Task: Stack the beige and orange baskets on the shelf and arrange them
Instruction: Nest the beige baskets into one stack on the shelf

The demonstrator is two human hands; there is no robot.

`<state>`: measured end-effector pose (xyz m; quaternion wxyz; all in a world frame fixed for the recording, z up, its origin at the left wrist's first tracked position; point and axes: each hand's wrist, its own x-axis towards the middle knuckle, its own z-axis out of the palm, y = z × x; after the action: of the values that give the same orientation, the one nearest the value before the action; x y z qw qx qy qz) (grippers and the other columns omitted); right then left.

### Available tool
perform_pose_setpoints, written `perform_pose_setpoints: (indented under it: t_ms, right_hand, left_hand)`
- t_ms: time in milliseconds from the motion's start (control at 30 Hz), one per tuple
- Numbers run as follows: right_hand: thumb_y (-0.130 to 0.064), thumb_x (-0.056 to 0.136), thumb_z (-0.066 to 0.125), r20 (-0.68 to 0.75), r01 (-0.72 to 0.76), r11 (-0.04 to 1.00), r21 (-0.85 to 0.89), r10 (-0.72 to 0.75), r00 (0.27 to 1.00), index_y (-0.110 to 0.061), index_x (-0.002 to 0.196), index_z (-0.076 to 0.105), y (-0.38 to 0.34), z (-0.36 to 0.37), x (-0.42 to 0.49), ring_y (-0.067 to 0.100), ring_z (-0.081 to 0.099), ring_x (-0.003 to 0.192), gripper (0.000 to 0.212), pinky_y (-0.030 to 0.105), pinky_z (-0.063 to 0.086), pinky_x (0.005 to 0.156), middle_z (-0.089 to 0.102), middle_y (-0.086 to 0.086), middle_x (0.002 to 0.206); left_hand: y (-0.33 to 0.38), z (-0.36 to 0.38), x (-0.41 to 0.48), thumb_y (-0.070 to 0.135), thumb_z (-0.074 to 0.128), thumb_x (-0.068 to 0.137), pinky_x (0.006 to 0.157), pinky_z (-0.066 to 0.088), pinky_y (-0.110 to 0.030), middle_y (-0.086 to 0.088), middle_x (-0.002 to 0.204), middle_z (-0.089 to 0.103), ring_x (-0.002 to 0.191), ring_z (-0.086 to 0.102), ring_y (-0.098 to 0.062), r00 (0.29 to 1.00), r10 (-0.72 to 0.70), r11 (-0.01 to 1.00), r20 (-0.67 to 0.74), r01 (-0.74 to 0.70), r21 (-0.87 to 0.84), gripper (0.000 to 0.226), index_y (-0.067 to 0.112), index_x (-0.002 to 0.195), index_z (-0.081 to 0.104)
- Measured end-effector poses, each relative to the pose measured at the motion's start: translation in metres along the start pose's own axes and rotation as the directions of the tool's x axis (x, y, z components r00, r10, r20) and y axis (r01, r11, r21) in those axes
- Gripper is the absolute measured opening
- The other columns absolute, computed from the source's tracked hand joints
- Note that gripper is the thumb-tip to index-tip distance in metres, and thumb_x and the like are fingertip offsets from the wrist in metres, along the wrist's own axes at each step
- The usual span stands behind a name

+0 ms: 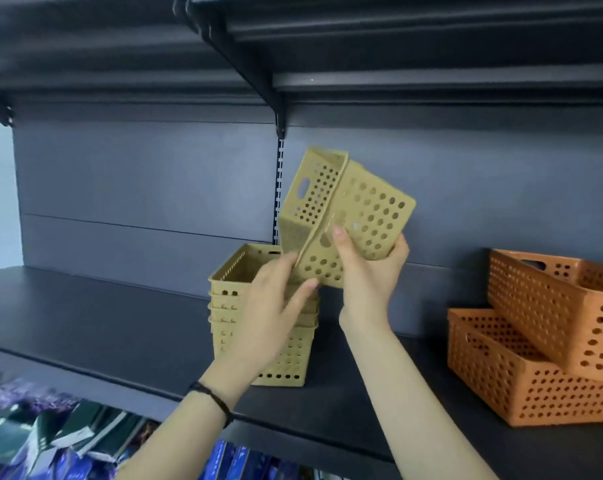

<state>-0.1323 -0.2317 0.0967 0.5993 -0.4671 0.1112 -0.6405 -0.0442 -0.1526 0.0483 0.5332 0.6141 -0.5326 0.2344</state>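
Note:
A stack of several nested beige perforated baskets (236, 289) stands on the dark shelf (85, 323) near its middle. Above the stack, a single beige basket (362, 202) is tilted on its side in the air, its opening facing left. My right hand (366, 271) grips its lower wall from the right, thumb on the outside. My left hand (272, 306) holds the same basket's lower rim with fingertips, in front of the stack. Two orange perforated baskets sit at the right: a lower one (501, 375) and an upper one (549, 306) resting askew on it.
A shelf bracket (279, 109) and slotted upright (278, 188) run down the back panel behind the held basket. Another shelf hangs overhead. Below the front edge lie packaged goods (51, 438) in blue, purple and green.

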Motion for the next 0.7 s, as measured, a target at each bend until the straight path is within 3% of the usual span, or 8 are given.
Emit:
perform_pose_setpoints:
  t_ms: [67, 133, 333, 367, 467, 567, 700]
  right_hand:
    - [-0.017, 0.074, 0.083, 0.014, -0.084, 0.996, 0.041, 0.084, 0.996, -0.022, 0.132, 0.042, 0.007, 0.005, 0.0, 0.005, 0.067, 0.104, 0.071, 0.039, 0.056, 0.094, 0.066, -0.006, 0.118]
    - [-0.018, 0.081, 0.078, 0.059, -0.11, 0.994, -0.004, 0.11, 0.992, -0.021, 0.134, 0.041, 0.014, 0.004, 0.001, 0.003, 0.065, 0.104, 0.065, 0.034, 0.056, 0.092, 0.064, -0.005, 0.123]
    - [-0.022, 0.088, 0.071, 0.238, -0.011, 0.984, -0.179, 0.055, 0.97, -0.03, 0.15, 0.018, 0.011, -0.004, 0.03, -0.019, 0.057, 0.097, 0.082, 0.004, 0.047, 0.077, 0.038, -0.015, 0.143]
    - [-0.025, 0.087, 0.071, 0.283, 0.013, 0.972, -0.234, 0.056, 0.957, -0.031, 0.152, 0.019, 0.008, -0.004, 0.036, -0.014, 0.055, 0.106, 0.083, 0.006, 0.044, 0.084, 0.037, -0.016, 0.143]
    - [-0.03, 0.085, 0.072, 0.41, 0.079, 0.91, -0.407, 0.105, 0.906, -0.029, 0.147, 0.039, 0.01, -0.004, 0.051, 0.001, 0.055, 0.12, 0.07, 0.032, 0.043, 0.107, 0.056, -0.016, 0.136]
    - [-0.019, 0.088, 0.068, 0.433, 0.121, 0.886, -0.447, 0.096, 0.896, -0.025, 0.136, 0.051, 0.024, -0.004, 0.051, 0.003, 0.062, 0.113, 0.052, 0.038, 0.048, 0.103, 0.066, -0.012, 0.124]
    - [-0.015, 0.086, 0.07, 0.388, 0.139, 0.896, -0.423, 0.04, 0.921, -0.025, 0.132, 0.057, 0.04, -0.005, 0.037, 0.001, 0.066, 0.106, 0.049, 0.037, 0.053, 0.097, 0.071, -0.013, 0.115]
  left_hand:
    - [-0.007, -0.003, 0.005, 0.025, 0.051, 0.097, 0.09, 0.047, -0.037, 0.012, 0.109, 0.06, 0.105, 0.054, -0.01, 0.999, -0.037, 0.994, -0.026, 0.034, -0.101, 0.022, 0.019, 0.117, 0.056]
    - [-0.013, -0.013, 0.012, 0.02, 0.052, 0.097, 0.088, 0.048, -0.036, 0.0, 0.106, 0.066, 0.101, 0.059, -0.018, 0.997, -0.075, 0.989, -0.034, 0.07, -0.128, 0.024, 0.01, 0.118, 0.059]
    - [-0.026, -0.06, 0.051, 0.016, 0.053, 0.097, 0.079, 0.038, -0.01, 0.005, 0.093, 0.06, 0.095, 0.052, -0.011, 0.996, 0.024, 0.999, 0.087, -0.026, 0.023, 0.02, 0.016, 0.115, 0.062]
    - [-0.03, -0.069, 0.059, 0.015, 0.053, 0.097, 0.082, 0.04, -0.014, 0.004, 0.093, 0.059, 0.095, 0.053, -0.014, 0.991, 0.039, 0.998, 0.127, -0.045, 0.049, 0.02, 0.016, 0.115, 0.062]
    - [-0.044, -0.09, 0.079, 0.016, 0.051, 0.098, 0.09, 0.045, -0.026, -0.001, 0.102, 0.064, 0.102, 0.058, -0.015, 0.97, 0.036, 0.997, 0.24, -0.05, 0.052, 0.02, 0.021, 0.114, 0.061]
    - [-0.056, -0.098, 0.087, 0.014, 0.049, 0.098, 0.088, 0.04, -0.012, 0.007, 0.109, 0.063, 0.102, 0.055, 0.005, 0.951, 0.043, 0.999, 0.306, -0.03, -0.046, 0.025, 0.036, 0.105, 0.057]
    - [-0.07, -0.089, 0.077, 0.013, 0.047, 0.099, 0.096, 0.031, -0.003, 0.017, 0.133, 0.046, 0.127, 0.033, 0.018, 0.962, -0.044, 0.967, 0.271, 0.109, -0.23, 0.025, 0.03, 0.112, 0.061]
